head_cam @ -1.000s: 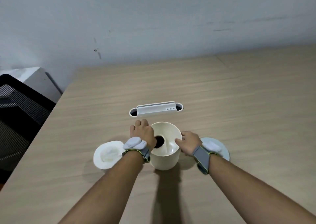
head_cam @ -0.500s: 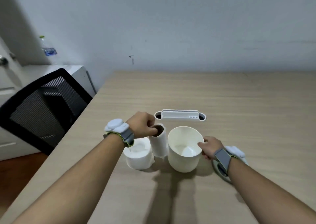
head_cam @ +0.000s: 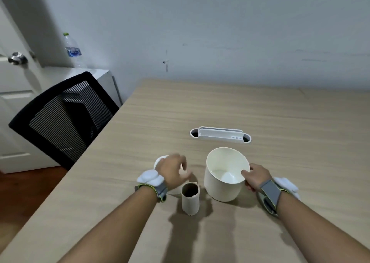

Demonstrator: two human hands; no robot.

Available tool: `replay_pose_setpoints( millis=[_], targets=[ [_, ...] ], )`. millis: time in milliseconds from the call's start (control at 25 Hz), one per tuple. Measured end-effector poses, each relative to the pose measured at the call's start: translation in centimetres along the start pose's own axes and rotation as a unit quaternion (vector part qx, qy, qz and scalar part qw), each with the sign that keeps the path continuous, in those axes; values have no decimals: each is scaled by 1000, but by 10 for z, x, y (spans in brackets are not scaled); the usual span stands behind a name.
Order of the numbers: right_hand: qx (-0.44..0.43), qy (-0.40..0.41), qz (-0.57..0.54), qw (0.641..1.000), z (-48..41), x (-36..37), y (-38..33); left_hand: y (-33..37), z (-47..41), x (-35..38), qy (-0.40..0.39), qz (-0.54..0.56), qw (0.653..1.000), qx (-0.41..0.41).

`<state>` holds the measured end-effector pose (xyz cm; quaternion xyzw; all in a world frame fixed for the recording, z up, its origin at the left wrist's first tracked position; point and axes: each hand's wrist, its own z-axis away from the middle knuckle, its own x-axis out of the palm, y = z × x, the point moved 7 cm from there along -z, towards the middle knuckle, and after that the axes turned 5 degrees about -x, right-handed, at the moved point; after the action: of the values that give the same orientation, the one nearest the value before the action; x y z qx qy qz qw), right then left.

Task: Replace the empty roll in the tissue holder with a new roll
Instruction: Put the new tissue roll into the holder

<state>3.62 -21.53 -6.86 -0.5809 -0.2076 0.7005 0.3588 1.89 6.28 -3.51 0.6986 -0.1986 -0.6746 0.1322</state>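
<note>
On the counter (head_cam: pixel 280 110), directly before me, my left hand (head_cam: pixel 173 171) covers most of the new roll (head_cam: pixel 159 161); only a white sliver of its far-left edge and a strip below my wrist show. Motion blur smears my left fingers (head_cam: pixel 185 174), so I cannot tell whether they grip the roll or merely hover over it, loosely spread. Beside my right wrist, a pale disc (head_cam: pixel 261 197) lies mostly hidden under my forearm. My right hand (head_cam: pixel 255 177) pinches the near-right rim of the tissue holder (head_cam: pixel 224 182), thumb on the inside wall, fingers outside; the holder stands open-topped and bare inside. Just left of it, the empty roll (head_cam: pixel 190 199) stands upright, apart from both hands. Behind them lies a white cable slot (head_cam: pixel 220 135).
</note>
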Motion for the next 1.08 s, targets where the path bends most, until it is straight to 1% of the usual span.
replay_pose_setpoints(
  millis=[80, 120, 160, 200, 240, 280, 320, 360, 480, 600, 680, 760, 840, 920, 1000, 1080],
  targets=[
    [2, 0, -6, 1000, -1, 0, 1, -34, -7, -31, 98, 55, 990, -89],
    [3, 0, -9, 1000, -1, 0, 2, -54, -8, -40, 122, 63, 979, -148],
    [5, 0, -11, 1000, -2, 1, 3, -74, -10, -41, 113, 52, 970, -208],
    [7, 1, -14, 1000, -2, 1, 4, -89, -11, -34, 71, 32, 964, -255],
    [7, 1, -14, 1000, -2, 1, 5, -99, -12, -22, 17, 16, 958, -284],
    [8, 3, -14, 1000, -2, 2, 6, -105, -12, -7, -30, 13, 955, -296],
    [8, 4, -13, 1000, -2, 2, 6, -109, -11, 4, -53, 22, 953, -297],
    [9, 6, -12, 1000, -3, 2, 7, -111, -12, 13, -58, 36, 955, -289],
    [4, 5, -11, 1000, -3, 3, 6, -109, -17, 13, -42, 41, 962, -267],
    [-1, 0, -17, 1000, -1, 3, 4, -96, -32, -21, 0, 23, 967, -254],
    [1, 1, -30, 1000, 1, 1, 4, -71, -49, -57, 29, 67, 973, -220],
    [3, 3, -39, 999, 2, -1, 3, -31, -64, -85, 42, 147, 974, -167],
    [2, 7, -42, 999, 3, -2, 1, 13, -71, -90, 30, 205, 971, -119],
    [-2, 3, -43, 999, 4, -1, -2, 49, -70, -72, -12, 231, 968, -94],
    [-9, 0, -40, 999, 4, -3, -1, 71, -67, -38, -55, 232, 967, -94],
    [-18, 9, -37, 999, 4, -4, -2, 74, -64, -10, -57, 198, 972, -113]
  ],
)
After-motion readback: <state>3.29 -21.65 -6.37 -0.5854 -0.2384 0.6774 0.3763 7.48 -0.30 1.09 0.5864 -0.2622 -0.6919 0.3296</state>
